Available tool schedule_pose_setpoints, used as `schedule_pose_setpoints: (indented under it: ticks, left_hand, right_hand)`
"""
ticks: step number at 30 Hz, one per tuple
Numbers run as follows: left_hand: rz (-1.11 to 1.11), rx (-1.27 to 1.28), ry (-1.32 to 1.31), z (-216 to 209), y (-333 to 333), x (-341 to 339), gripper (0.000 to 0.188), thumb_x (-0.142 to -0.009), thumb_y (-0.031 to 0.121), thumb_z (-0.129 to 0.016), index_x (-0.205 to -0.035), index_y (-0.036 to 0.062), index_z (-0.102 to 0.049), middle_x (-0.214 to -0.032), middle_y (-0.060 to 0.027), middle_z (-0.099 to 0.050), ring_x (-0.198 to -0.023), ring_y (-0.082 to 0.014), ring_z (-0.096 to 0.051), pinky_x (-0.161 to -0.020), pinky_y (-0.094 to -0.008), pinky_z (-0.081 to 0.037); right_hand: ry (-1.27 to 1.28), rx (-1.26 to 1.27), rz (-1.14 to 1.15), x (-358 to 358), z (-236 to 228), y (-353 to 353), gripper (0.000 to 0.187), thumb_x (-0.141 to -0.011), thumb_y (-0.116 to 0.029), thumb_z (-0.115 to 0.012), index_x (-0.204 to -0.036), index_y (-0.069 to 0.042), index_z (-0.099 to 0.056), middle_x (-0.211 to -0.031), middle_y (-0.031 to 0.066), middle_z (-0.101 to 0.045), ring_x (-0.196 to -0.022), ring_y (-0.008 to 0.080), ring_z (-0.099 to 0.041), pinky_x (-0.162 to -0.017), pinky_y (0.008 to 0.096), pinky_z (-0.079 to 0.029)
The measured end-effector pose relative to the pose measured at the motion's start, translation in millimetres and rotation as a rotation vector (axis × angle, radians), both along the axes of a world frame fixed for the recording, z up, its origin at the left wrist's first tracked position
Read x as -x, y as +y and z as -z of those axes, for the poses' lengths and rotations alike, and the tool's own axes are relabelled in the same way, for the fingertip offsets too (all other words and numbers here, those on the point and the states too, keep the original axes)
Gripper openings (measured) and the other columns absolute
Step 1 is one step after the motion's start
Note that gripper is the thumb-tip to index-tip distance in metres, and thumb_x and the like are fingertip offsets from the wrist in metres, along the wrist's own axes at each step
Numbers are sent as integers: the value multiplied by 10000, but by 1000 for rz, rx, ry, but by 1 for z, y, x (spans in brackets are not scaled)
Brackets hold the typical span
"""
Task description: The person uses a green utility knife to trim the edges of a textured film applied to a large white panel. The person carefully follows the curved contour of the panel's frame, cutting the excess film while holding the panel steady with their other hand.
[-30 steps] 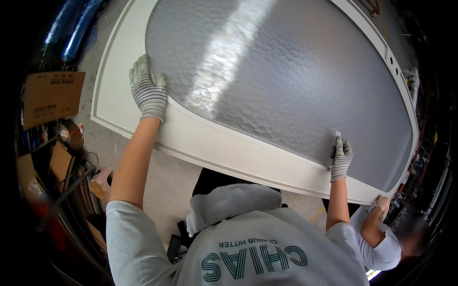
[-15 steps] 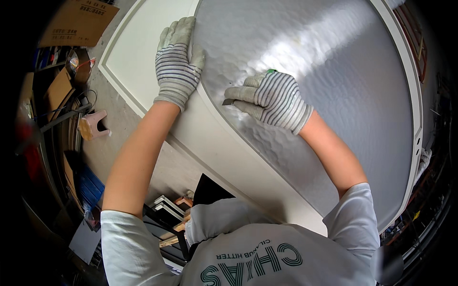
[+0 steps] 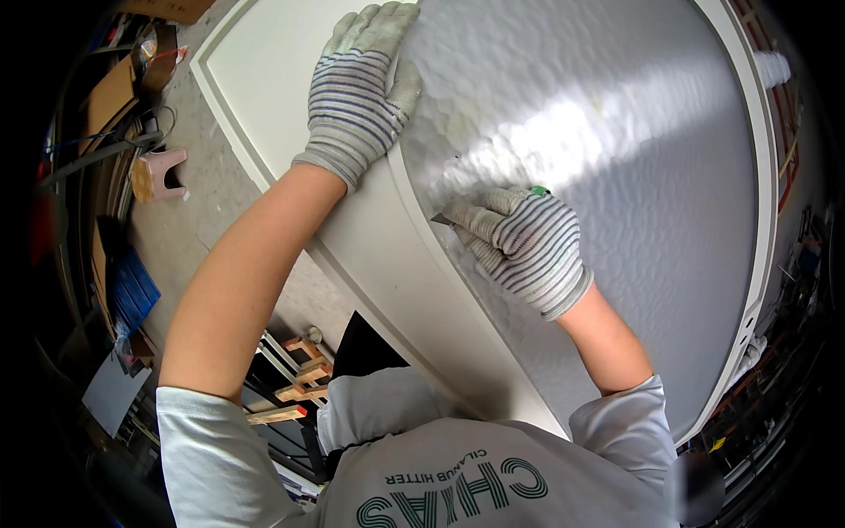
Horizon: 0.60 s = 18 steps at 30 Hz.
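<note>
Left hand [image 3: 361, 88]: gloved, grey w/ dark stripes; laid flat, fingers straight & close tog., thumb out to the R; has hold of nothing. Lies along the inner edge of the white frame [image 3: 422, 264], thumb near the seam w/ the glass.

Right hand [image 3: 528, 242]: same kind of glove; fingers curled & pinched, pointing L; grips a thin blade [image 3: 440, 219].

Blade: dark, pointed tip pokes out L of the fingertips; rest hidden in the grip. Sits at the L part of the pane [image 3: 651, 246], close to the frame seam, below the left hand in view. Can't tell if the tip touches.

Green bit [image 3: 540, 190]: small, shows at the top of the right hand; can't tell what it belongs to.

Pane: lg., grey, rippled surface; bright band of reflected light crosses its upper part, just above the right hand.

Frame: white, runs round the pane's L & R sides; wide flat strip on the L, narrower on the R.

Shirt [image 3: 466, 480]: person's own, pale, short sleeves, green lettering; fills bottom ctr.

Floor [image 3: 211, 220]: grey, at L, w/ a small pink stool [image 3: 161, 174] on it.

L clutter: cardboard [image 3: 167, 7] at top edge; blue item [image 3: 134, 286] lower down, kind unclear; wood pieces [image 3: 280, 415] near the shirt, one w/ a red end.
</note>
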<state>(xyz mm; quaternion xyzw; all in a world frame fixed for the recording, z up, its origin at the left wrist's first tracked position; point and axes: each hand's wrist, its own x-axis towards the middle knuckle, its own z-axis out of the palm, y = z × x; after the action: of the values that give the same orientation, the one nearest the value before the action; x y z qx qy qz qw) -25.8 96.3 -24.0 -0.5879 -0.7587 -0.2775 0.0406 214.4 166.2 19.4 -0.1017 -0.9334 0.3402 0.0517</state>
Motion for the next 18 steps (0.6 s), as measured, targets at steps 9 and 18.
schedule_pose_setpoints:
  ticks: [9, 18]
  left_hand:
    - [2, 7, 25, 0, -2, 3, 566, -853, 201, -576, -1396, 65, -496, -1381, -174, -540, -1319, -369, -458, -1170, -451, -289]
    - [-5, 9, -4, 0, -1, 1, 565, -851, 202, -578, -1394, 70, -501, -1381, -180, -538, -1322, -376, -455, -1171, -452, -285]
  right_hand:
    - [-74, 188, 148, 3, -5, -7, 271, -844, -172, -654, -1102, -129, -726, -946, 82, -698, -776, 288, -657, -697, 377, -539]
    - [-79, 33, 31, 3, -6, -5, 296, -827, -132, -649, -1115, -128, -717, -997, 93, -698, -819, 306, -666, -722, 377, -542]
